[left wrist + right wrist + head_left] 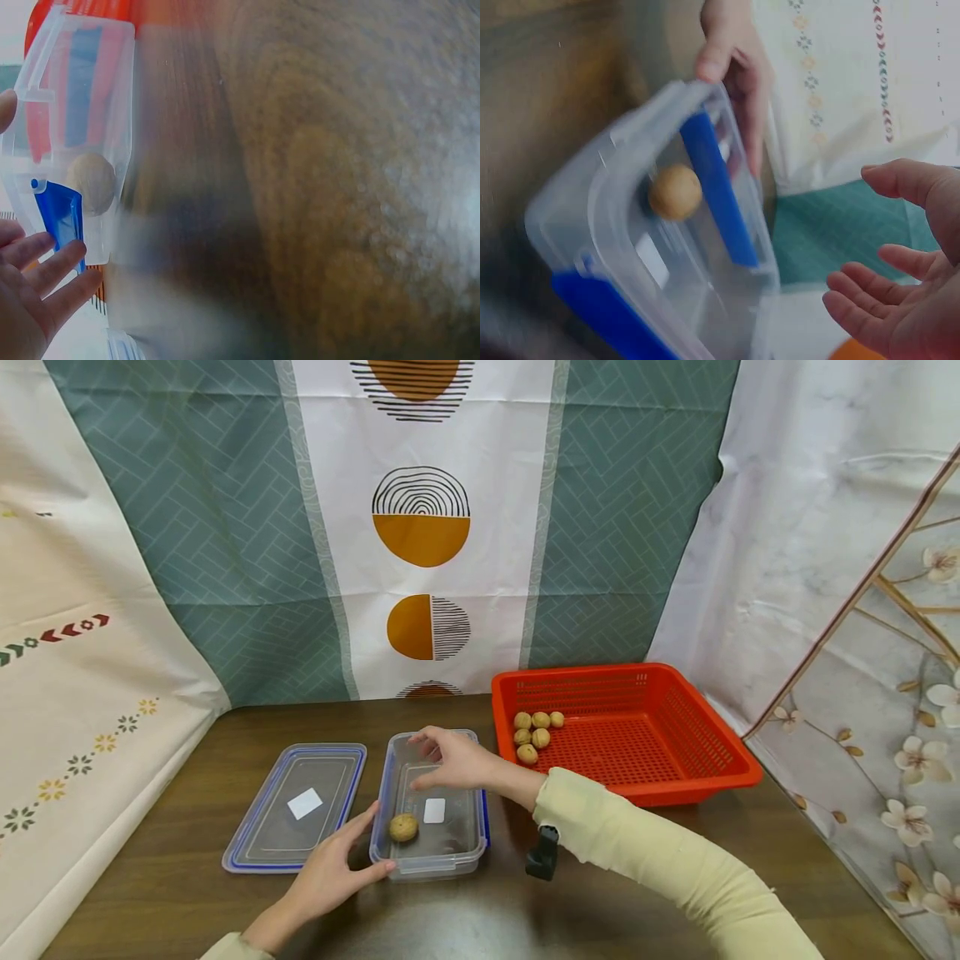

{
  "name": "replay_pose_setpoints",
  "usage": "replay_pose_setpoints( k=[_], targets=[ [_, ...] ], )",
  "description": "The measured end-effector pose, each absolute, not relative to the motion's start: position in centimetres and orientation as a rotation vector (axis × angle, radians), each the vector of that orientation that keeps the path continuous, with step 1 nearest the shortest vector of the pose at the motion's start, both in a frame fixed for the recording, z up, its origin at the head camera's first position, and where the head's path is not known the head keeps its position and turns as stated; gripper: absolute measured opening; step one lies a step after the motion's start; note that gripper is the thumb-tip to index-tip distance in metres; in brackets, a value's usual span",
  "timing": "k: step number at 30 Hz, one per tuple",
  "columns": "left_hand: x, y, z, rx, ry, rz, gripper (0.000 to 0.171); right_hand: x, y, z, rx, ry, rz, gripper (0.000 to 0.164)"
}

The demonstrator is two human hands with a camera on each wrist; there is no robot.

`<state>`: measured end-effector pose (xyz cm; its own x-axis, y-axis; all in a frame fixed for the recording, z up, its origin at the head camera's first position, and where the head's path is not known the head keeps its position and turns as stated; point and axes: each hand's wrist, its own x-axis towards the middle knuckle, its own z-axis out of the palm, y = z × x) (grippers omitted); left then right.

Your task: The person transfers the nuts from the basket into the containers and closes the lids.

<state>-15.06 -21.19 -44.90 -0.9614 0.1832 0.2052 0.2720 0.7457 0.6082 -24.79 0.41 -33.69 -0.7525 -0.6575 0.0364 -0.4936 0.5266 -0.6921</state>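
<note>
My left hand [330, 872] rests straight-fingered against the plastic box [435, 865]; my right hand [459, 759] hangs over it, fingers parted, holding nothing. Inside, between my hands, sits the walnut [403, 827]: likely light, hard, apt to roll, best pinched across its middle.

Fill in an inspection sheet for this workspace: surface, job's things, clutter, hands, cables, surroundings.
Surface: brown wood-grain table, glossy at the near side.
Job's things: clear container, uncovered, one walnut inside; blue-rimmed lid flat to its left; red basket to its right, six walnuts visible inside.
Clutter: nothing seen.
Hands: left hand touches the container's near-left corner; right hand above the container, holding nothing.
Cables: nothing seen.
Surroundings: teal-and-white cloth behind, cream cloth left, floral cloth right.
</note>
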Motion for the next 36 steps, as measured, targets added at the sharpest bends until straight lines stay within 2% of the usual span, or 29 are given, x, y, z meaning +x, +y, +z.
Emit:
replay_pose_setpoints(
  k=[11, 29, 36],
  targets=[
    [-15.0, -21.3, -44.8, -0.356, -2.807, -0.997, 0.082, -27.3, 4.0, -30.8, -0.884, 2.617, -1.091, 0.059],
    [-14.9, -21.3, -45.1, -0.362, -2.797, -0.993, 0.081, -34.1, 11.0, -31.1, -0.684, 2.724, -1.005, 0.064],
    [-14.9, -21.2, -44.9, -0.357, -2.799, -0.994, 0.081, -36.8, 13.8, -32.4, -0.612, 2.726, -0.989, 0.063]
  ],
)
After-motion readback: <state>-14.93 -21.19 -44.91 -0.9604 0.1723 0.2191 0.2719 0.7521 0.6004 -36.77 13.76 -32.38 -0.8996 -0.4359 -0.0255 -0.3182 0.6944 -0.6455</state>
